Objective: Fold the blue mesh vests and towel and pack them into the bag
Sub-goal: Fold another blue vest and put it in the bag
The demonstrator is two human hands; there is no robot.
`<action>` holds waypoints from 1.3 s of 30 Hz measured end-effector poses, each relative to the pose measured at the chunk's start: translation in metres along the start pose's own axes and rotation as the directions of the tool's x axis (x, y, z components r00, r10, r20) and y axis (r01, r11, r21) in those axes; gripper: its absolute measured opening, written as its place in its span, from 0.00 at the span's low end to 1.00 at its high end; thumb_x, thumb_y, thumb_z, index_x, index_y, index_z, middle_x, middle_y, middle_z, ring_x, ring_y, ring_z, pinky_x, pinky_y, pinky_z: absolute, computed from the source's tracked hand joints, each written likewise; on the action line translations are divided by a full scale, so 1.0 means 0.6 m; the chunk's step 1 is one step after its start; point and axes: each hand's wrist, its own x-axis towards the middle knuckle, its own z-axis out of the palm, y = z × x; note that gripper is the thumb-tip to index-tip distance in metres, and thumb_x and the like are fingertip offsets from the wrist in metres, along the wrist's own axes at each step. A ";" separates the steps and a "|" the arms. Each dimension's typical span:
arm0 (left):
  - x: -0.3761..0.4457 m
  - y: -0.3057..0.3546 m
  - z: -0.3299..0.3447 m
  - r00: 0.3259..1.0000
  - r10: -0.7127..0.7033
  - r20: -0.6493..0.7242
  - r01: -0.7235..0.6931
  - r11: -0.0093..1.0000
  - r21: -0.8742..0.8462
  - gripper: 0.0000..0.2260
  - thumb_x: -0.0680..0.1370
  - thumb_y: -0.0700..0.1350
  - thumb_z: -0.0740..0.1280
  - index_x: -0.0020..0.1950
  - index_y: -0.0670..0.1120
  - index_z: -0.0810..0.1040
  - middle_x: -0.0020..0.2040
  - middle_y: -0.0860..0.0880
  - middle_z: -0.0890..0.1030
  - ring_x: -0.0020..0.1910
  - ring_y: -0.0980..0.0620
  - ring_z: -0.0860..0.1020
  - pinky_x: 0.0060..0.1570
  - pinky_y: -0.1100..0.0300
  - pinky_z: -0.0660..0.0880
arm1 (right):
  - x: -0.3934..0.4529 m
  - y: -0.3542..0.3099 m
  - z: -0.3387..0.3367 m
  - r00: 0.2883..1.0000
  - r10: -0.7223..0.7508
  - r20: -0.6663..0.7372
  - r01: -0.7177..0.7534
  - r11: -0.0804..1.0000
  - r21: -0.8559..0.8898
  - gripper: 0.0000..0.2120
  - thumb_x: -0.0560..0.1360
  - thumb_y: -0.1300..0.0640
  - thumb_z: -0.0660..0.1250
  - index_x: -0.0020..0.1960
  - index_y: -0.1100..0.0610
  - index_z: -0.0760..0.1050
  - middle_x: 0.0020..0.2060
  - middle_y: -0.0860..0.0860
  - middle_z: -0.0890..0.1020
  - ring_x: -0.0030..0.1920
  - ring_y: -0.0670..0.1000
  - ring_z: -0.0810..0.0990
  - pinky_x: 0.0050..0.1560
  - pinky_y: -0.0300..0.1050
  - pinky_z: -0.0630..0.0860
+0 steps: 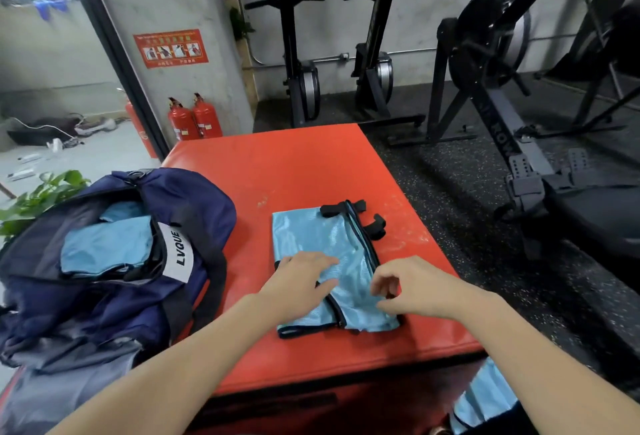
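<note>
Blue mesh vest [322, 251] lies folded flat on red mat [277, 171], black straps at far end. Left hand [298, 282] presses flat on vest, fingers straight. Right hand [405, 287] hovers over vest's right edge, fingers loosely curled, holding nothing. Navy bag [114, 261] sits open at left on mat, folded blue fabric inside. Another blue mesh piece [485, 396] hangs below mat's near edge.

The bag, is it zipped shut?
No, the navy bag gapes open on the red mat, and folded blue cloth shows inside it.
</note>
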 end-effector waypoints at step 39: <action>-0.119 -0.027 0.012 0.993 -0.115 -0.025 0.116 0.992 0.041 0.30 0.76 0.68 0.50 0.44 0.48 0.82 0.46 0.52 0.78 0.50 0.51 0.73 0.54 0.53 0.72 | 0.274 -0.027 0.083 0.993 0.044 -0.110 -0.083 0.919 -0.385 0.33 0.83 0.42 0.52 0.79 0.63 0.55 0.79 0.55 0.56 0.79 0.55 0.54 0.79 0.50 0.51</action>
